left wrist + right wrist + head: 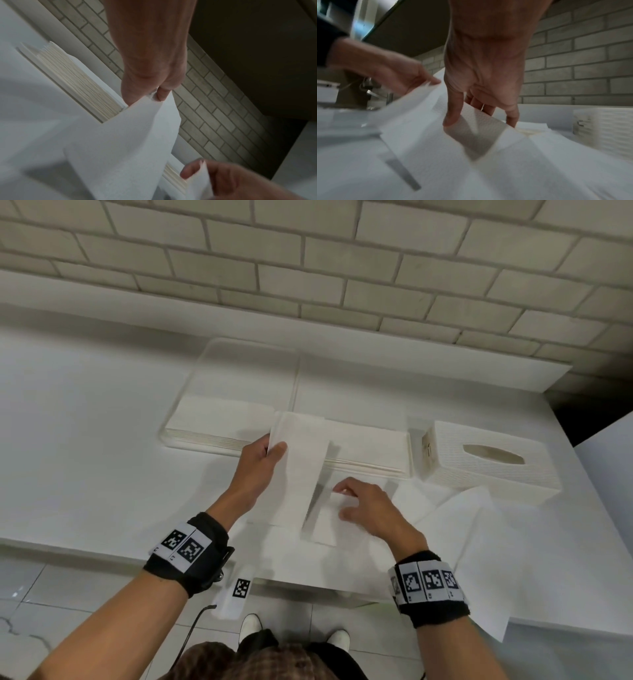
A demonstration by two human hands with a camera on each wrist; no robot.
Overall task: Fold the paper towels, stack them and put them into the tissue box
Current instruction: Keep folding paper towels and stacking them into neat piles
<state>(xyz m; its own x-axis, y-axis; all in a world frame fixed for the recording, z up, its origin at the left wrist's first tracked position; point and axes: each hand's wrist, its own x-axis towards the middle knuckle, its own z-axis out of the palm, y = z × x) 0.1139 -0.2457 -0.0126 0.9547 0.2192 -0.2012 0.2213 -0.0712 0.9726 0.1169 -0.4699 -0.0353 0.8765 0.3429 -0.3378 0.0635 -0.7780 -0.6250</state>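
A white paper towel [298,474] hangs lifted over the counter, and my left hand [270,448] pinches its far left corner between thumb and fingers. The left wrist view shows that pinch [154,96] with the sheet [128,142] drooping below. My right hand [342,501] is just to its right, low over the sheets on the counter. Its thumb [452,121] and curled fingers hold a raised flap of towel [481,119]. The white textured tissue box [493,460] stands at the right with its oval slot facing up.
A stack of flat towels [370,446] lies behind my hands, and another stack [219,419] sits in a clear tray to the left. Loose unfolded sheets [459,535] spread across the counter's front right edge. A brick wall and a ledge run behind.
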